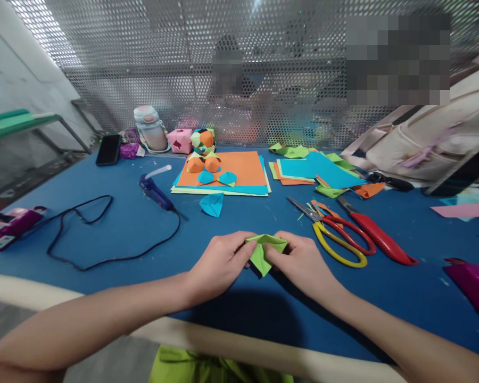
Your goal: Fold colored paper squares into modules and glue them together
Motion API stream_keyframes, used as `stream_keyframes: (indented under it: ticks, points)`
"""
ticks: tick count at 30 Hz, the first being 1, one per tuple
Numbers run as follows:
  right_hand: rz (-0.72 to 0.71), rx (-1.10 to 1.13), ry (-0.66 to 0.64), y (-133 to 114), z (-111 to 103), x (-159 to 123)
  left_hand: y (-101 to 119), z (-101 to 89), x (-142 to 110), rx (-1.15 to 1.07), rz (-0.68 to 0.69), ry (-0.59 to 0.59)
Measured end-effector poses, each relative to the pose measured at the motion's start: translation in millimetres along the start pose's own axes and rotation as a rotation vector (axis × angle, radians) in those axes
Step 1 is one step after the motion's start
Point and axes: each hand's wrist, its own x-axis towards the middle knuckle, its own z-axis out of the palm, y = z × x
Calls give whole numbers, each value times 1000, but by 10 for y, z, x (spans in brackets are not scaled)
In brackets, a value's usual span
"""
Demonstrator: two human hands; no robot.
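Note:
Both hands meet over the near middle of the blue table (115, 234). My left hand (219, 263) and my right hand (303, 263) each pinch one side of a folded green paper piece (263, 250) held just above the table. The fingers of both hands are closed on its edges. A folded blue paper piece (212, 204) lies a little beyond the hands.
Scissors with yellow and red handles (335, 234) and a red utility knife (377, 234) lie to the right. A blue glue gun (155, 190) with a black cord (104, 234) is on the left. Stacks of coloured paper (231, 173) and folded paper shapes (203, 154) sit behind. A phone (108, 149), a bottle (149, 127) and a bag (431, 138) stand at the back.

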Motion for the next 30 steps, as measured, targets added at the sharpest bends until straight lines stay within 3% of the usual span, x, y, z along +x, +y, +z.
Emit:
stream_keyframes:
  ticks: [14, 19, 23, 30]
  points:
    - [-1, -16, -54, -9, -41, 16, 53, -119, 20, 24, -72, -67]
    - [9, -8, -63, -20, -51, 8, 0, -62, 22, -23, -70, -117]
    - [-2, 31, -84, -33, -18, -5, -34, 43, 34, -136, -88, -72]
    - [-141, -62, -46, 9, 49, -29, -77, 120, 70, -254, -138, 1]
